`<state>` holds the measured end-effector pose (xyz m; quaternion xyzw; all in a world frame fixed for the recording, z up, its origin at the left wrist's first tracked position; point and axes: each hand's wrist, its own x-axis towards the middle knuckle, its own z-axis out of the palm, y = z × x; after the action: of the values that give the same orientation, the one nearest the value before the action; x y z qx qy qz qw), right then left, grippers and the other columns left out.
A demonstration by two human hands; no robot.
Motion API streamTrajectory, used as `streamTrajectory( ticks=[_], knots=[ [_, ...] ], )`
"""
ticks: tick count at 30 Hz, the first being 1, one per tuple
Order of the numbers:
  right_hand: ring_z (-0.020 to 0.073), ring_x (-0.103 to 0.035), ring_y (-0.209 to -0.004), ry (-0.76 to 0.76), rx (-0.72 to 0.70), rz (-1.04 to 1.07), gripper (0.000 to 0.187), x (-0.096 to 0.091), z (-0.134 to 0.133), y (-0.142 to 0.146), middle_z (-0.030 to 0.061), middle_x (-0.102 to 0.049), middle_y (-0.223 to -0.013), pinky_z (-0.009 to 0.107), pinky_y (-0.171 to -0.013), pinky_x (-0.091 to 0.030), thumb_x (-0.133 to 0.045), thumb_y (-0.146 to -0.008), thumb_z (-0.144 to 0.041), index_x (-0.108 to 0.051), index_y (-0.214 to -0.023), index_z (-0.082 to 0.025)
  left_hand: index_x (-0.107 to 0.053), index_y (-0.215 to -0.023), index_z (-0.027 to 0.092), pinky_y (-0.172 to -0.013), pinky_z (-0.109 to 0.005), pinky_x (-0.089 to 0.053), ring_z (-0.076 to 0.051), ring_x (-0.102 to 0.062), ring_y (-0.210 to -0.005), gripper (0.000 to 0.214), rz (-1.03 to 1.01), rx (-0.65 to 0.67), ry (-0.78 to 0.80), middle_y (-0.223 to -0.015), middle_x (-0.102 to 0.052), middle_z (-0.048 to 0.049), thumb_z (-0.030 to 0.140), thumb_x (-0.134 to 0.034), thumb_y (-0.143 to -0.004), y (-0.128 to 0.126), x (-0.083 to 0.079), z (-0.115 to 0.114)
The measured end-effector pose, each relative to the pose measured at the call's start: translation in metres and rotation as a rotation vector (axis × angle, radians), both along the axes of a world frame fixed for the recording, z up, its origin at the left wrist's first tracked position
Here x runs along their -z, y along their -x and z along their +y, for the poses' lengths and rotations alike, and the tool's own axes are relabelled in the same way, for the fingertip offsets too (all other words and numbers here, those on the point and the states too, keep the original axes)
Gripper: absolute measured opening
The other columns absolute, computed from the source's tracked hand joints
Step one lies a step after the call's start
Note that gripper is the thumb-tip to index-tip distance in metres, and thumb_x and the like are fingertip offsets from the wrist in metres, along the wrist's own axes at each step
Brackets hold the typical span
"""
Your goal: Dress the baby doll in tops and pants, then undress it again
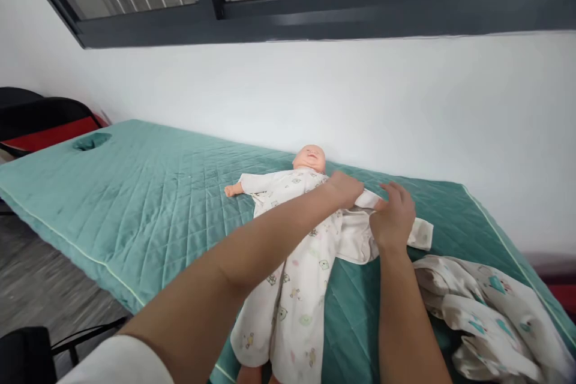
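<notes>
A baby doll [309,159] lies face up in a white printed baby garment [297,306]. Its arm on the left sticks out of a sleeve, and its feet show at the bottom. My left hand [345,189] is closed on the garment's white sleeve [368,198], by the doll's shoulder on the right. Beside the sleeve's end is my right hand [395,216], its fingers bent but apart. Under both hands, the open side of the garment [355,237] is spread out, and a white sleeve-like piece [420,234] shows beyond my right wrist.
The doll rests on a green quilted bed [180,210] against a white wall. A crumpled printed white cloth [499,318] lies at the lower right. Black and red chairs [49,123] stand at the far left. Overhead is a dark-framed window [288,21].
</notes>
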<state>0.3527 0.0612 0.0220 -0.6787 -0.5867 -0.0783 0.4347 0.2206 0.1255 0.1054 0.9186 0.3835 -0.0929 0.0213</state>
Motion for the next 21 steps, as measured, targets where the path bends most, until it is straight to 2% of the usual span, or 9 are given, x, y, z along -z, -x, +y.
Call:
streamTrajectory(
  ticks=[3,5,7,9,12,14,17,19,21],
  knots=[
    [0.0317,-0.047,-0.136,0.017,-0.003,-0.066,0.057,-0.003,0.001,0.020,0.0156,-0.056,-0.141,0.059,-0.117,-0.026,-0.044,-0.071,-0.007,-0.060,-0.124,-0.017,-0.062,-0.125,0.014,-0.098,-0.046,-0.048,-0.032,-0.063,-0.115,0.037,-0.013,-0.036,0.048,-0.129,-0.066,-0.0187,0.022,-0.061,-0.089,-0.006,-0.001,-0.004],
    [0.0318,-0.045,-0.137,0.020,-0.077,-0.067,0.058,-0.001,0.003,0.028,0.0159,-0.054,-0.142,0.058,-0.116,-0.028,-0.045,-0.070,-0.008,-0.059,-0.126,-0.017,-0.063,-0.123,0.014,-0.100,-0.046,-0.047,-0.033,-0.060,-0.119,0.036,-0.062,-0.065,0.065,-0.132,-0.065,-0.0179,0.021,-0.062,-0.088,0.003,-0.007,-0.007],
    [0.0314,-0.044,-0.138,0.032,-0.185,-0.052,0.058,0.002,0.005,0.034,0.0170,-0.051,-0.144,0.054,-0.114,-0.035,-0.046,-0.070,-0.008,-0.058,-0.127,-0.016,-0.062,-0.124,0.014,-0.102,-0.045,-0.046,-0.032,-0.058,-0.123,0.036,-0.134,-0.084,0.059,-0.133,-0.064,-0.0161,0.025,-0.059,-0.090,0.027,-0.015,-0.013],
    [0.0313,-0.041,-0.140,0.063,-0.247,-0.043,0.059,0.005,0.007,0.039,0.0160,-0.049,-0.146,0.054,-0.114,-0.037,-0.045,-0.071,-0.008,-0.057,-0.128,-0.017,-0.059,-0.127,0.014,-0.099,-0.041,-0.048,-0.029,-0.059,-0.121,0.039,-0.228,-0.107,0.046,-0.134,-0.064,-0.0150,0.036,-0.051,-0.096,0.064,-0.016,-0.019],
    [0.0313,-0.040,-0.142,0.121,-0.289,-0.051,0.060,0.006,0.006,0.048,0.0121,-0.048,-0.149,0.056,-0.115,-0.036,-0.045,-0.072,-0.006,-0.057,-0.129,-0.022,-0.061,-0.123,0.023,-0.098,-0.036,-0.048,-0.024,-0.059,-0.121,0.036,-0.670,-0.268,0.048,-0.134,-0.065,-0.0065,0.043,-0.043,-0.100,0.122,-0.001,-0.024],
    [0.0302,-0.043,-0.140,0.137,-0.332,-0.033,0.058,0.005,0.004,0.055,0.0098,-0.050,-0.149,0.056,-0.115,-0.036,-0.046,-0.074,-0.007,-0.059,-0.128,-0.025,-0.061,-0.124,0.026,-0.102,-0.035,-0.047,-0.021,-0.059,-0.121,0.035,-0.892,-0.358,0.024,-0.132,-0.065,-0.0038,0.042,-0.039,-0.101,0.148,0.015,-0.023],
    [0.0264,-0.046,-0.139,0.127,-0.397,0.096,0.045,0.003,0.002,0.062,0.0071,-0.054,-0.146,0.054,-0.116,-0.035,-0.046,-0.085,-0.013,-0.061,-0.126,-0.027,-0.062,-0.118,0.025,-0.100,-0.036,-0.048,-0.021,-0.062,-0.112,0.032,-0.980,-0.428,0.054,-0.123,-0.068,-0.0038,0.043,-0.045,-0.099,0.160,0.031,-0.018],
    [0.0248,-0.047,-0.138,0.138,-0.422,0.220,0.035,0.000,0.000,0.067,0.0058,-0.056,-0.145,0.053,-0.118,-0.034,-0.046,-0.095,-0.023,-0.061,-0.125,-0.029,-0.062,-0.113,0.024,-0.097,-0.037,-0.048,-0.021,-0.062,-0.108,0.028,-0.986,-0.443,0.060,-0.117,-0.069,-0.0040,0.043,-0.049,-0.097,0.157,0.033,-0.016],
    [0.0247,-0.048,-0.138,0.177,-0.446,0.330,0.032,-0.004,-0.004,0.073,0.0047,-0.055,-0.147,0.053,-0.118,-0.033,-0.048,-0.099,-0.036,-0.060,-0.128,-0.031,-0.061,-0.108,0.023,-0.095,-0.036,-0.049,-0.021,-0.062,-0.105,0.025,-0.995,-0.441,0.056,-0.115,-0.068,-0.0040,0.042,-0.051,-0.096,0.153,0.032,-0.015]
  ],
)
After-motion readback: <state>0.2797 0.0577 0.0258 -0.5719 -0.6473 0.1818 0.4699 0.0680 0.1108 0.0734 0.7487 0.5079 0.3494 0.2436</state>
